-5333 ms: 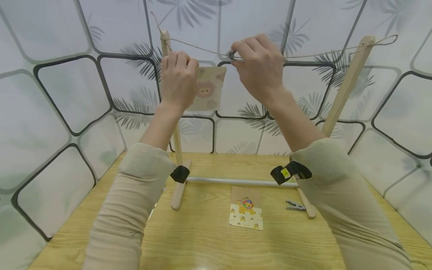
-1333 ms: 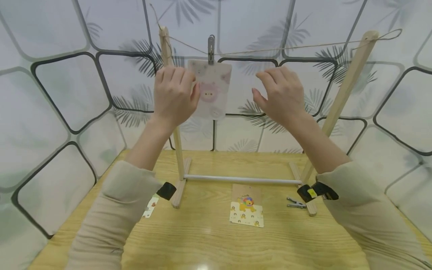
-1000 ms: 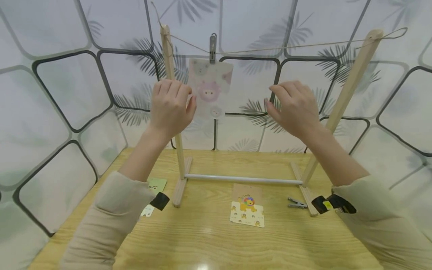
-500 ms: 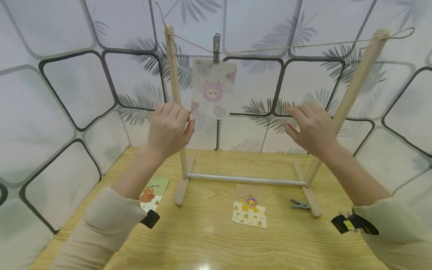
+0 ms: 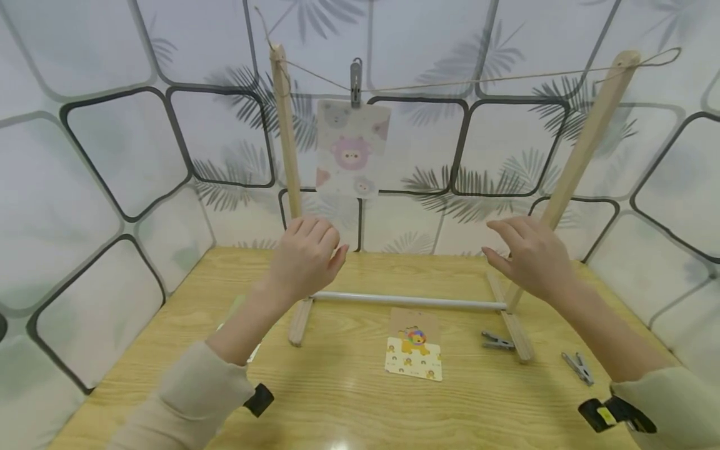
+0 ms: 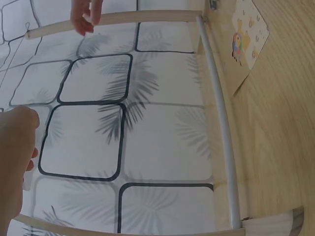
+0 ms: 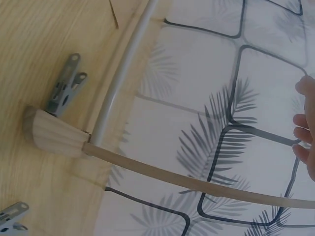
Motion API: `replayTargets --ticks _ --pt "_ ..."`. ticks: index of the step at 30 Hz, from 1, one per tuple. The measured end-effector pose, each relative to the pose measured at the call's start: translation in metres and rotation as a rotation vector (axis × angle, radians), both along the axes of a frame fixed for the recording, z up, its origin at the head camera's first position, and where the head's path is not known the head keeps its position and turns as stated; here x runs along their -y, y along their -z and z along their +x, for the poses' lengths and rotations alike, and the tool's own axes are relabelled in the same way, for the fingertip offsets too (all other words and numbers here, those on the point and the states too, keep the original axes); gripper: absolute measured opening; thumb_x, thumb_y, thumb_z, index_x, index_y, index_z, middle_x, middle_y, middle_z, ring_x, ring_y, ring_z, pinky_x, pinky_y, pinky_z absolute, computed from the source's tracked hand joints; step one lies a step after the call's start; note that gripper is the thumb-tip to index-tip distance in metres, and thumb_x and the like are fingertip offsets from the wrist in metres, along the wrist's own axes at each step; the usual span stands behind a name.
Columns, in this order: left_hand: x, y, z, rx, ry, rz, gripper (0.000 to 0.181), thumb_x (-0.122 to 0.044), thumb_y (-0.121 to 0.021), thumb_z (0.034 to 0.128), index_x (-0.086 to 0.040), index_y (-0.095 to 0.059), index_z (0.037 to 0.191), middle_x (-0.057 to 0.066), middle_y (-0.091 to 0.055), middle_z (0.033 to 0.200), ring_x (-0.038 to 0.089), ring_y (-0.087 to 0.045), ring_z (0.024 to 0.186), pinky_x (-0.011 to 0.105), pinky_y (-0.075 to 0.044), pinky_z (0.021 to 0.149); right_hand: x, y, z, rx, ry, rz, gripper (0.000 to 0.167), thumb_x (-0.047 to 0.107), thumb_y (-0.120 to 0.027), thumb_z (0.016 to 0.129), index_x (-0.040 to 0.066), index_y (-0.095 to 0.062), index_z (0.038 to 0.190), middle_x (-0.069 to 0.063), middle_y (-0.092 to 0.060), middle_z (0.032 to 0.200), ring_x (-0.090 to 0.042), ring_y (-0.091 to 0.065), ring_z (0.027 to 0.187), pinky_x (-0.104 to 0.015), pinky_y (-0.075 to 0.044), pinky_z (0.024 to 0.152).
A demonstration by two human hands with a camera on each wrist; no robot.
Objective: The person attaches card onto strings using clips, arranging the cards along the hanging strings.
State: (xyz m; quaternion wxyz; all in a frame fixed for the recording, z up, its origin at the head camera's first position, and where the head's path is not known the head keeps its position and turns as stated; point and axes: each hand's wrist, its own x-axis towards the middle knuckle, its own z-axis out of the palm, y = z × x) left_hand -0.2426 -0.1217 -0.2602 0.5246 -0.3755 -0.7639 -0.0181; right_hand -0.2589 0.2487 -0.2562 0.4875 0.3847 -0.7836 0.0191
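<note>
On the table (image 5: 349,406): lion card (image 5: 414,344), two clips (image 5: 497,341); your left forearm (image 5: 250,319) masks a green card (image 5: 237,305); left hand (image 5: 308,256), right hand (image 5: 533,255) aloft, fingers loosely curved.

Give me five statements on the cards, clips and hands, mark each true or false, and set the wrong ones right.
1. A metal clip holds the pink-animal card on the string. True.
2. The lion card also hangs from the string. False: the lion card lies on the table.
3. Two more metal clips lie on the table. True.
4. The left hand grips the pink-animal card. False: the left hand is apart from it, lower in the head view.
5. The right hand holds nothing. True.
</note>
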Motion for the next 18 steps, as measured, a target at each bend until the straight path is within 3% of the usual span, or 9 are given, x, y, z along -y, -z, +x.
replayTargets --ticks 8,15,18 --pt "-0.013 0.029 -0.008 0.143 -0.013 -0.002 0.016 -0.018 -0.066 0.0793 -0.006 -0.055 0.076 0.006 -0.056 0.075 0.026 -0.054 0.075 0.039 -0.043 0.073 -0.009 0.025 0.007 0.121 0.027 0.024 0.064 0.05 -0.034 0.095 -0.008 -0.058 0.106 -0.021 -0.062 0.088 -0.039 -0.058 0.08 -0.05 -0.047 0.068" --pt "-0.027 0.047 -0.011 0.189 -0.069 -0.047 0.018 -0.023 -0.067 0.08 -0.006 -0.062 0.083 0.005 -0.062 0.079 0.023 -0.058 0.078 0.036 -0.045 0.076 -0.016 0.046 0.007 0.192 0.079 0.005 0.069 0.056 -0.029 0.093 -0.006 -0.06 0.103 -0.02 -0.063 0.09 -0.038 -0.059 0.078 -0.049 -0.048 0.063" --pt "-0.033 0.056 -0.013 0.209 -0.091 -0.085 0.018 -0.026 -0.065 0.0815 -0.008 -0.062 0.085 0.005 -0.063 0.081 0.022 -0.058 0.078 0.035 -0.046 0.076 -0.021 0.054 0.009 0.241 0.1 0.014 0.065 0.054 -0.033 0.093 -0.005 -0.059 0.105 -0.02 -0.063 0.09 -0.038 -0.059 0.078 -0.048 -0.048 0.059"
